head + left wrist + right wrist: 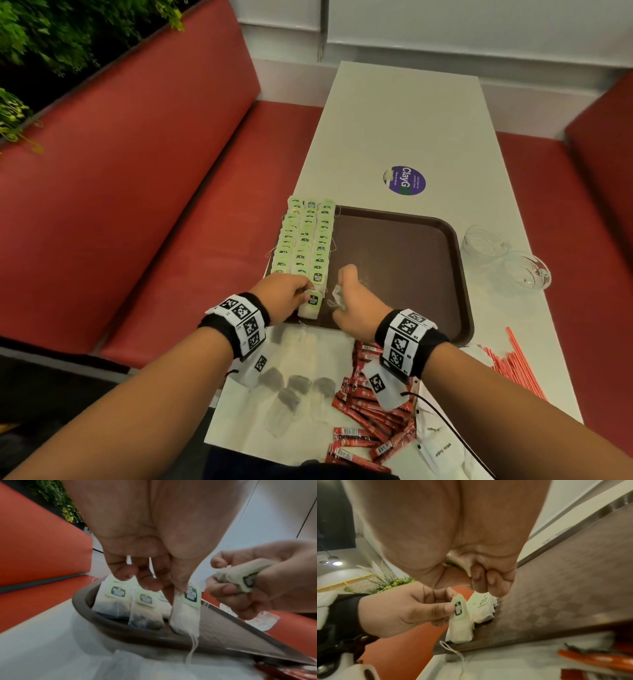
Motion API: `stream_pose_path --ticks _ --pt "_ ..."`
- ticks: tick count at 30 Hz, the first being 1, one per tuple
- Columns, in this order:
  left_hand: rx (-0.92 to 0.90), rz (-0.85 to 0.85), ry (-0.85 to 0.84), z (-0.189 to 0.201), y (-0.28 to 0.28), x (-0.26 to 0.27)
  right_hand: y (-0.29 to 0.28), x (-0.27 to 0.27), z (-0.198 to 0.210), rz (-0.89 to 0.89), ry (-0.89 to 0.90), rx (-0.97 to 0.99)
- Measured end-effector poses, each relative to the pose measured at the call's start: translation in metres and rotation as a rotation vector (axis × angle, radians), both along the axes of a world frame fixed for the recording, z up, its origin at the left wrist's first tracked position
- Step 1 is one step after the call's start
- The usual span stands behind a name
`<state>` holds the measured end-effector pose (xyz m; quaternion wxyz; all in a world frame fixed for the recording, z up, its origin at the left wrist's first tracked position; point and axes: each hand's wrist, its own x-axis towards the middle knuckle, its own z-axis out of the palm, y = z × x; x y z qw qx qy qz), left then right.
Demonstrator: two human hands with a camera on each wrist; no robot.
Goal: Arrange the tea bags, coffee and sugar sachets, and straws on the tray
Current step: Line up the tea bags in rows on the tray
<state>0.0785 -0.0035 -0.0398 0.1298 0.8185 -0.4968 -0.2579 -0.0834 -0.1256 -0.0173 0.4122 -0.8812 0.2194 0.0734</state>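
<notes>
A brown tray lies on the white table, with rows of green-tagged tea bags overlapping along its left side. My left hand pinches one tea bag by its top at the tray's near-left edge; in the left wrist view this held tea bag hangs with its lower end on the tray. My right hand grips a bunch of tea bags in its fist just right of the left hand. Red sachets, loose tea bags and red-striped straws lie on the table nearer me.
Two clear glass cups stand right of the tray. A purple round sticker marks the table beyond it. Red bench seats flank the table. A white sugar packet lies at the near edge.
</notes>
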Motion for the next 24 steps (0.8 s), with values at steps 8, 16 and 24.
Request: stream_pose_path --ticks 8,16,24 --pt "-0.025 0.136 -0.017 -0.013 -0.032 0.009 -0.012 -0.007 -0.007 -0.072 -0.071 -0.066" --pt "0.026 0.153 -0.127 -0.012 -0.036 -0.003 -0.017 -0.010 -0.012 -0.141 -0.127 -0.013" --pt "0.110 0.109 -0.118 -0.004 -0.041 -0.003 -0.020 -0.001 -0.018 -0.124 -0.104 -0.055"
